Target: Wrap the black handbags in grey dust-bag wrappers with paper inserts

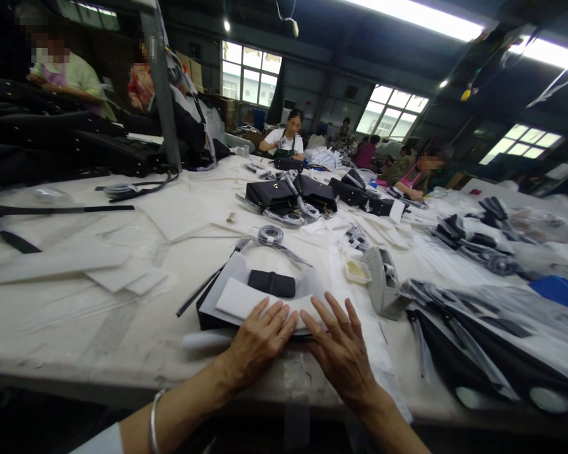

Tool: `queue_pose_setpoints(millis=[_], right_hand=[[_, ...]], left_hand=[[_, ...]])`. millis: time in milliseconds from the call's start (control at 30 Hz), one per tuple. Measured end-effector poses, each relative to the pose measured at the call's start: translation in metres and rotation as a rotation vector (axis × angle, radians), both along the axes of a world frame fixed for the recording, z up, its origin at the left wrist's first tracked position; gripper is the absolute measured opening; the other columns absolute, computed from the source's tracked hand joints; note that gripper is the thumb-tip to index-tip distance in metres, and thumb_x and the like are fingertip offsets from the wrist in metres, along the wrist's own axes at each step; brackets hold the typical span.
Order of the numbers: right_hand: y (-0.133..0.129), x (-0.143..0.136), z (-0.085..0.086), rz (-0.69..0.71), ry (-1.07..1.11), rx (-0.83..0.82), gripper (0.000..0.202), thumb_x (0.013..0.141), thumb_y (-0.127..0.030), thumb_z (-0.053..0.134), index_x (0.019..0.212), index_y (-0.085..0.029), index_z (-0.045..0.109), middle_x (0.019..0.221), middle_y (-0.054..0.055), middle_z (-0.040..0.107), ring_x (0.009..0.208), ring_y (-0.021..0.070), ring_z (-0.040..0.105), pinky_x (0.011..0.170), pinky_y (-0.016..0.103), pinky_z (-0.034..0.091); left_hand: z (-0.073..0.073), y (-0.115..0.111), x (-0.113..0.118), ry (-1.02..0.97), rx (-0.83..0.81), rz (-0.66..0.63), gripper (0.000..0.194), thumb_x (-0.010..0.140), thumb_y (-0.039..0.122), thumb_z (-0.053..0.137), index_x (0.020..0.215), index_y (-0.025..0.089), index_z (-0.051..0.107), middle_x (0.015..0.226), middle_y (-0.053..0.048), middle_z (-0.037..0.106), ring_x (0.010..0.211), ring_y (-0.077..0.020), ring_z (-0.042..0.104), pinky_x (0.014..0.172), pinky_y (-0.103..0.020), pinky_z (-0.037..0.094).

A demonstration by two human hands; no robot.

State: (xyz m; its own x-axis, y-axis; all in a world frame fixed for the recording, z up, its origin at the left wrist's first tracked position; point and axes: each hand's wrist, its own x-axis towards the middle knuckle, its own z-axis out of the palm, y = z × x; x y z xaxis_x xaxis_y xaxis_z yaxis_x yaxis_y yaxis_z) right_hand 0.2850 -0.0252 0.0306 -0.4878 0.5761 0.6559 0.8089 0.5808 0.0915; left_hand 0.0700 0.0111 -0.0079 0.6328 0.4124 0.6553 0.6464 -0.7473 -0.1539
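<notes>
Right in front of me a black handbag (207,309) lies flat on the table, largely covered by thin white paper and a thicker white foam sheet (239,299). My left hand (264,334) rests flat on the near edge of the foam, fingers stretched forward. Beside it my right hand (337,343) lies with spread fingers over the sheet's right part. Neither hand grips anything. A small black strapped piece (272,284) sits on the paper just beyond my fingertips. Behind it is a wrapped coiled strap (271,235). My palms hide the bag's near edge.
A grey tape dispenser (382,284) and a small tray (358,272) stand to the right, near plastic-covered black bags (497,353). White sheets (118,277) lie left. Finished-looking black bags (271,194) stand farther back. A metal post (168,94) rises at left; several co-workers sit around the table.
</notes>
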Motion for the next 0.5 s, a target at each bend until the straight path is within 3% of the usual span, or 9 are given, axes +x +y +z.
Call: queue_pose_setpoints(millis=[100,200,267,400,500], right_hand=[[0.013,0.001,-0.003,0.114,0.024,-0.014,0.029,0.096,-0.009,0.053,0.120,-0.020,0.064,0.118,0.005,0.072,0.125,0.0250,0.057,0.120,0.052,0.024],[0.017,0.003,-0.014,0.137,0.091,-0.032,0.031,0.094,-0.006,0.052,0.119,-0.019,0.064,0.107,0.005,0.075,0.108,0.0205,0.067,0.116,0.048,0.032],[0.018,0.007,-0.013,0.134,0.113,-0.108,0.027,0.094,-0.013,0.055,0.116,-0.021,0.066,0.105,0.005,0.075,0.103,0.0219,0.068,0.109,0.047,0.040],[0.038,0.007,0.017,0.143,0.184,-0.428,0.009,0.092,-0.029,0.064,0.093,-0.027,0.072,0.092,0.002,0.075,0.087,0.0208,0.069,0.085,0.036,0.052],[0.083,-0.010,0.043,-0.003,0.307,-0.683,0.018,0.094,-0.028,0.057,0.086,-0.025,0.073,0.092,0.002,0.075,0.090,0.0194,0.069,0.085,0.030,0.051]], left_hand=[[-0.004,0.000,0.003,-0.038,0.024,0.011,0.032,0.103,0.016,0.038,0.128,0.013,0.057,0.122,-0.011,0.066,0.116,-0.0243,0.060,0.107,-0.046,0.039],[-0.007,0.001,0.008,-0.069,0.055,0.028,0.030,0.103,0.016,0.037,0.121,0.013,0.061,0.118,-0.010,0.067,0.115,-0.0236,0.061,0.108,-0.045,0.038],[-0.009,0.001,0.010,-0.103,0.066,0.040,0.032,0.104,0.017,0.034,0.119,0.013,0.062,0.116,-0.010,0.068,0.115,-0.0235,0.061,0.109,-0.046,0.037],[-0.014,0.000,0.012,-0.158,0.074,0.066,0.036,0.105,0.019,0.031,0.119,0.016,0.063,0.117,-0.007,0.068,0.115,-0.0223,0.060,0.110,-0.045,0.037],[-0.015,-0.001,0.012,-0.191,0.089,0.080,0.037,0.105,0.018,0.030,0.119,0.016,0.064,0.116,-0.007,0.068,0.116,-0.0211,0.060,0.111,-0.044,0.036]])
